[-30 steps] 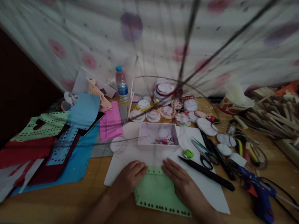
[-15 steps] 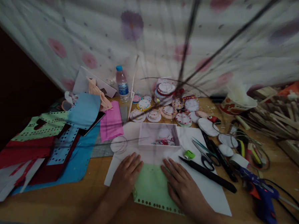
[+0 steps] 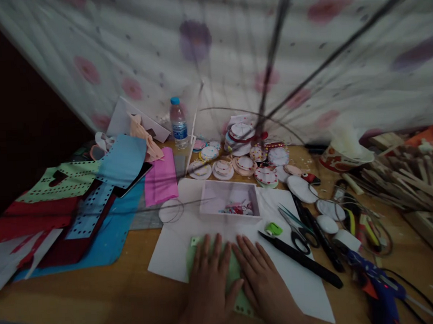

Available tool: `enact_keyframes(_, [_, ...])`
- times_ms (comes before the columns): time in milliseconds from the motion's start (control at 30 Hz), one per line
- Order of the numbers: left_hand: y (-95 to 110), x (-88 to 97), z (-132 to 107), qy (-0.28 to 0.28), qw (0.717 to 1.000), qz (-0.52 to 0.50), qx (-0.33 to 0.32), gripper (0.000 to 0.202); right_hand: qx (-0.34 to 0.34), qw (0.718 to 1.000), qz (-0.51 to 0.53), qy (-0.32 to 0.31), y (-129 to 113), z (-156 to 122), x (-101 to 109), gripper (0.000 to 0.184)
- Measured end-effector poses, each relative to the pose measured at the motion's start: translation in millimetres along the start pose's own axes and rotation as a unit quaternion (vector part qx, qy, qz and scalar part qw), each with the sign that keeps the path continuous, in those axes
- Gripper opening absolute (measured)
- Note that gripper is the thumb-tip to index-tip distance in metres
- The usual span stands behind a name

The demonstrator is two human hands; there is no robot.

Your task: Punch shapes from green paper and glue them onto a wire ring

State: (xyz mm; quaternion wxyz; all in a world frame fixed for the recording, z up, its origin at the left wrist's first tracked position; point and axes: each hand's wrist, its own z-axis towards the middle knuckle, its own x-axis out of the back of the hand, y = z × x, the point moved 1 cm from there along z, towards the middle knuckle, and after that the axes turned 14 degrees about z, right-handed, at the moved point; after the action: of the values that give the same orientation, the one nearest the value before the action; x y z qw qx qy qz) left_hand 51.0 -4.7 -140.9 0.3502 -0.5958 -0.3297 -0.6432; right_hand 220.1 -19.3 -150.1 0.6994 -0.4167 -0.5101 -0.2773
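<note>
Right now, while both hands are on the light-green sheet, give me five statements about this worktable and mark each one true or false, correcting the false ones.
1. The left hand and the right hand are spread palm-down on the light-green sheet. True.
2. The scissors lie inside the open white box. False: the scissors lie to the right of the open white box.
3. The blue-capped water bottle stands upright. True.
4. The blue glue gun lies at the left end of the table. False: the blue glue gun is at the right.
5. The folded pink sheet lies left of the open white box. True.
</note>
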Motion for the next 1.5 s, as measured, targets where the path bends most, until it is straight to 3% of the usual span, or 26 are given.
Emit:
enact_keyframes(200, [-29,2.6,-4,0.018,0.997,0.049,0.061,0.066,-0.009,0.999,-0.03,0.016,-4,0,0,0.064])
enact_keyframes(667, [-32,7.9,-4,0.017,0.998,0.056,0.04,0.064,-0.111,0.988,-0.065,0.087,11,-55,7,0.061])
enact_keyframes(800, [-33,11.2,-4,0.019,0.997,0.059,0.035,0.064,-0.098,0.988,-0.035,0.113,10,-57,6,0.053])
enact_keyframes(900, [-25,14.5,-1,0.002,0.999,0.046,-0.018,0.059,-0.057,0.991,-0.025,0.119,3,-47,6,0.049])
enact_keyframes(1000, [-14,14.5,3,-0.026,0.995,0.016,-0.099,0.073,-0.019,0.995,-0.035,0.096,-7,-31,5,0.056])
enact_keyframes(1067, [-10,12.8,5,-0.034,0.992,-0.003,-0.12,0.079,-0.022,0.996,-0.037,0.075,-11,-23,3,0.061])
enact_keyframes(1167, [-17,10.2,1,-0.027,0.997,0.008,-0.071,0.073,-0.049,0.997,-0.032,0.058,-12,-20,-1,0.067])
enact_keyframes(1300, [-44,8.5,-12,-0.013,0.998,0.057,0.016,0.064,-0.096,0.993,-0.028,0.071,-11,-26,-6,0.072])
enact_keyframes(1500, [-65,9.7,-26,0.005,0.995,0.096,0.033,0.079,-0.126,0.987,-0.018,0.102,-15,-31,-8,0.077])
